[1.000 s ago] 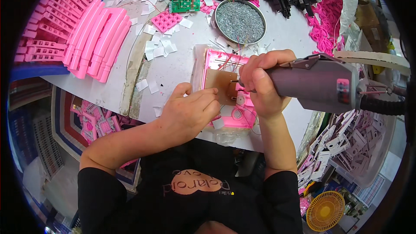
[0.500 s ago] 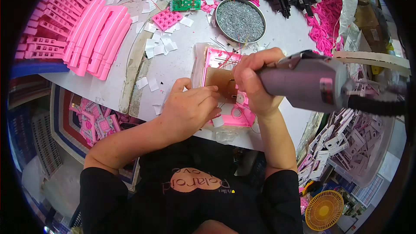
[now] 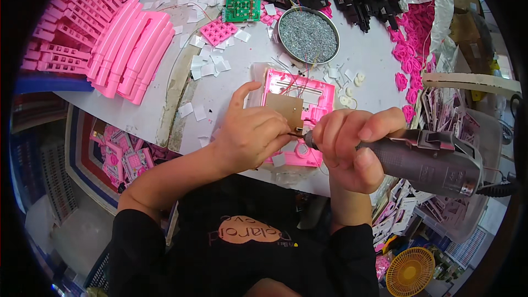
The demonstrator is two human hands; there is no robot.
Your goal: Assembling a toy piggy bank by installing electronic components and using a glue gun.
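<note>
Right hand (image 3: 352,148) wraps the grey electric screwdriver (image 3: 429,159), its tip at the brown board (image 3: 286,111); left hand (image 3: 250,132) pinches beside the tip, steadying the pink housing (image 3: 316,96) near the bench's front edge.

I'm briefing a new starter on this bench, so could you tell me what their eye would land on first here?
First, the grey electric screwdriver gripped in the right hand, its tip at the pink plastic housing in the middle of the white table, where the left hand pinches beside a brown board. Next, the stack of long pink curved parts at upper left, and the round tray of silvery screws at top centre.
</note>
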